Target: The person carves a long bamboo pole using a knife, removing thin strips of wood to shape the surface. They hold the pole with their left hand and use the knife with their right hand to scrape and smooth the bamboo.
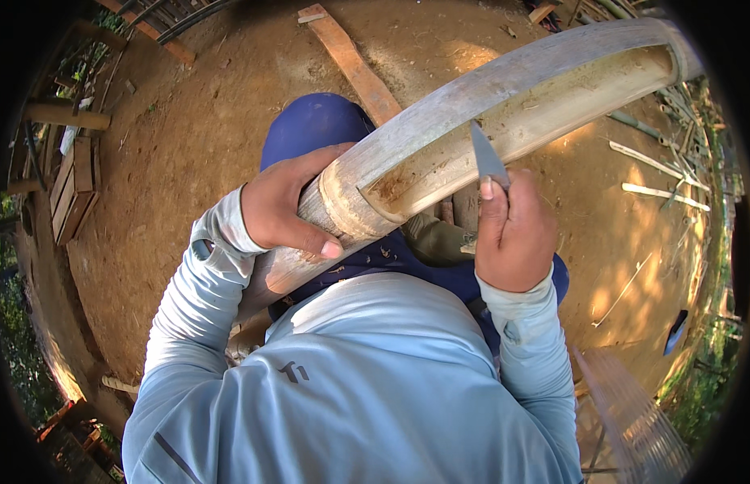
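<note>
Bamboo tube slanting across the lap, knife over its cut-out opening.
The left hand has its fingers spread around the tube's near end, short of the opening's edge; the right hand has its fingers closed on the knife, tip by the far rim, contact unclear. Dirt floor spreads wide at left; a plank lies beyond the tube.

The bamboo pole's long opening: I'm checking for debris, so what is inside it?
Inside the bamboo pole are a pale inner wall and a brown patch toward the left hand. The knife blade covers a little; anything under the uncut rim is hidden.
</note>
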